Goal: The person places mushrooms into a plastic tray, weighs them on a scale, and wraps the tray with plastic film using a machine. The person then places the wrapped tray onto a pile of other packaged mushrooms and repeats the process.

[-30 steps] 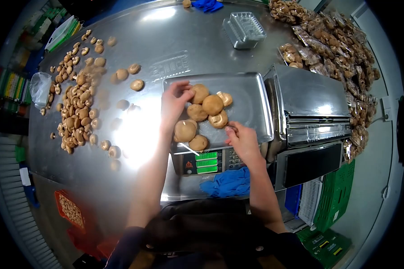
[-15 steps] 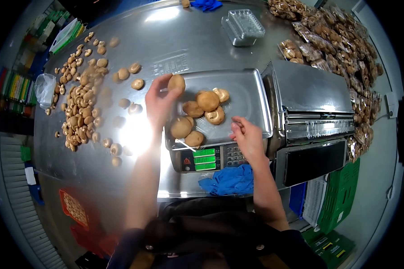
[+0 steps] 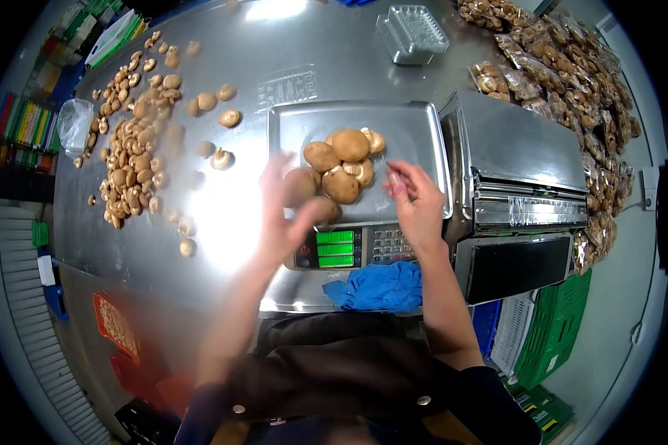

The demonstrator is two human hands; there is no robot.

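A metal tray (image 3: 412, 122) on a scale (image 3: 364, 246) bears several large brown mushrooms (image 3: 350, 144), bunched near its middle. Two more lie at its lower left, one of them this mushroom (image 3: 328, 211) beside my left thumb. My left hand (image 3: 278, 222), smeared by motion, reaches over that corner with thumb and fingers apart around the mushrooms there; none looks lifted. Over the tray's right side, my right hand (image 3: 419, 204) has its fingers curled in against the thumb. Whether something small sits between them is hidden.
Loose mushrooms (image 3: 130, 170) spread across the left of the steel table. A wrapping machine (image 3: 519, 156) adjoins the tray, with wrapped mushroom packs (image 3: 549, 55) beyond it. Clear plastic punnets (image 3: 412, 33) stand at the back. A crumpled blue cloth or glove (image 3: 378, 285) lies in front of the scale.
The mushroom my left hand held is out of its fingers, and one more lies in the middle bunch. That hand has come down toward the tray's lower left corner. My right hand has risen slightly.
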